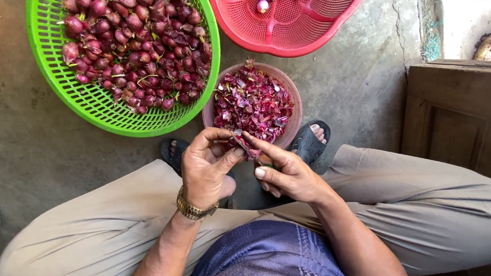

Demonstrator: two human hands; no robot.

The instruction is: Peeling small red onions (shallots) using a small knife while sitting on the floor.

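Shallot (243,144) pinched between both hands, directly above peel bowl (295,110) so skins drop in | left hand (207,167) grips, right hand (286,172) strips | green basket (47,66) of unpeeled close left | red basket (295,37) ahead.

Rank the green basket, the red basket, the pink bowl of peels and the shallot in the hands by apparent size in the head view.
1. green basket, largest.
2. red basket, cut off by the frame edge, so its place is unsure.
3. pink bowl.
4. shallot, held between the left hand and right hand, smallest.

Glossy plastic green basket (47,83), papery shallot skins (253,102), rough concrete floor (367,66).
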